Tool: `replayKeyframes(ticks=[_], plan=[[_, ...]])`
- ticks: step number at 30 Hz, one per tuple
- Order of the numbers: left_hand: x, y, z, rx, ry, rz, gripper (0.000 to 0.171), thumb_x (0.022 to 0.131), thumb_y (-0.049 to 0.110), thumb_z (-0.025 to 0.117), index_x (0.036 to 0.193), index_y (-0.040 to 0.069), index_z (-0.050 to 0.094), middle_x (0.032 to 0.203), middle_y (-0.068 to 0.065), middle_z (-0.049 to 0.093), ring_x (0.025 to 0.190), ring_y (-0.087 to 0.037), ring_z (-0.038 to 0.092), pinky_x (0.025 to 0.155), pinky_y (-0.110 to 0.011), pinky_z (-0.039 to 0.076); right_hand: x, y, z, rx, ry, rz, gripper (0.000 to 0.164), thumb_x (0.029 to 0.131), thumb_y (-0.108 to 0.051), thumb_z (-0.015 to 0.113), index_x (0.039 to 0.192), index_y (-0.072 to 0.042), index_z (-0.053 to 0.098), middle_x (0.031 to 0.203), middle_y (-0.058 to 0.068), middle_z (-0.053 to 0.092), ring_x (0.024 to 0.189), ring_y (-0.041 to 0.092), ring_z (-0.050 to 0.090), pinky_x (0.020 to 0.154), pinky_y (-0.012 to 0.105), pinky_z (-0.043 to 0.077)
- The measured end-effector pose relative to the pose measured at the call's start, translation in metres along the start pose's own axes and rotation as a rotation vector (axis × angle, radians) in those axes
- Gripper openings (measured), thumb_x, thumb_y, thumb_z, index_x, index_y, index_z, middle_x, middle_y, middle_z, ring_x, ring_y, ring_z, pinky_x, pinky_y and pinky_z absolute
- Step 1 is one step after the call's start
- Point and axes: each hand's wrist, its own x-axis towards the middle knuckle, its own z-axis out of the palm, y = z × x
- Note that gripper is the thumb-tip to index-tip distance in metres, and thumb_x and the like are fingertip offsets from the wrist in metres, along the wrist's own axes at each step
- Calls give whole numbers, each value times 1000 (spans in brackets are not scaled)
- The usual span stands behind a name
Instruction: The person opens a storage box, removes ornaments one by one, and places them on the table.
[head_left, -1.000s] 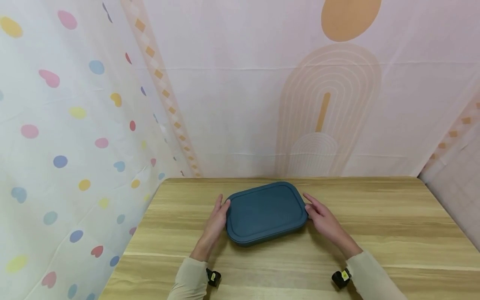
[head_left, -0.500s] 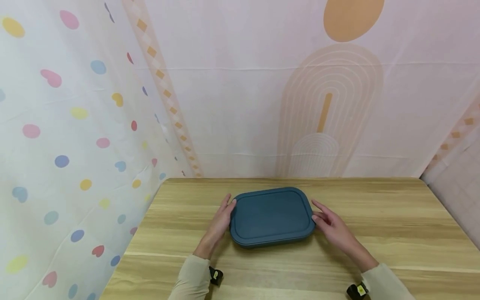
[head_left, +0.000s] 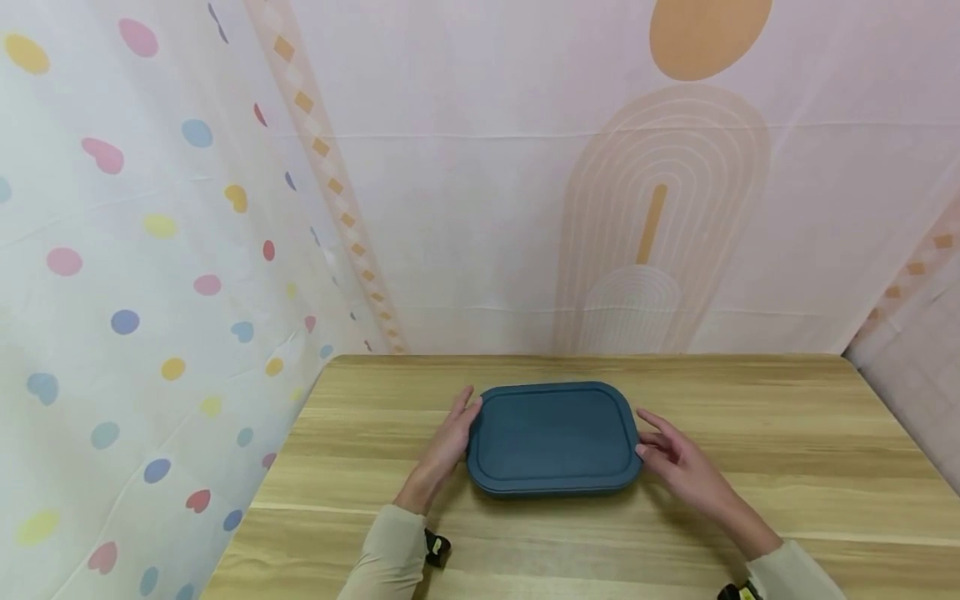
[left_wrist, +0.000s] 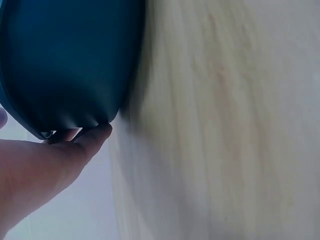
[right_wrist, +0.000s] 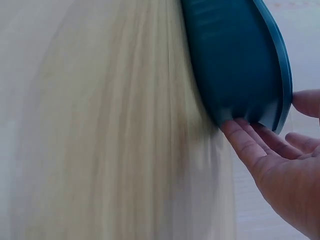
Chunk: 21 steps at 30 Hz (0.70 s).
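A dark blue lunch box (head_left: 555, 437), rectangular with rounded corners and a lid with a raised rim, lies on the wooden table, its long sides nearly level in the head view. My left hand (head_left: 447, 442) holds its left end, thumb at the lid edge and fingers against the end wall, as the left wrist view shows of the hand (left_wrist: 45, 167). At the opposite end my right hand (head_left: 686, 471) grips the box, with thumb at the lid rim and fingertips on the end wall (right_wrist: 245, 95); its index finger stretches out past the corner. What the box contains is hidden.
The table (head_left: 787, 433) has light wood grain and ends at a back edge close behind the box. A pale patterned curtain (head_left: 465, 208) hangs behind it, and a dotted curtain (head_left: 150, 333) hangs on the left. Wrist cameras (head_left: 437, 548) are strapped to both forearms.
The box has turned slightly clockwise, from slanted to nearly level, and shifted right and a little nearer. Both hands have moved right with it, keeping their places at its ends.
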Motion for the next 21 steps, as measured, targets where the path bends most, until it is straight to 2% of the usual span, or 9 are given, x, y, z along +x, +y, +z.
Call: replayKeyframes(ticks=[7, 15, 21], plan=[[2, 0, 7, 12, -18, 20, 67, 106, 47, 37, 161, 16, 14, 167, -7, 7, 153, -30, 2, 122, -55, 5, -11, 3, -9, -20, -28, 13, 66, 100, -27, 60, 156, -11, 28, 142, 31, 48, 127, 42, 53, 91, 24, 51], [0, 2, 14, 18, -56, 41, 66, 107, 44, 37, 161, 15, 13, 167, -7, 6, 153, -30, 1, 122, -55, 4, -20, 6, -18, -53, -44, 4, 70, 99, -26, 62, 157, -12, 26, 141, 30, 50, 125, 44, 54, 89, 15, 47], [-1, 2, 21, 44, -88, 51, 69, 106, 47, 38, 161, 14, 12, 167, -8, 8, 153, -31, 4, 122, -55, 5, -26, 6, -27, -79, -51, -9, 69, 100, -25, 61, 157, -12, 25, 141, 30, 50, 121, 35, 58, 89, 15, 48]])
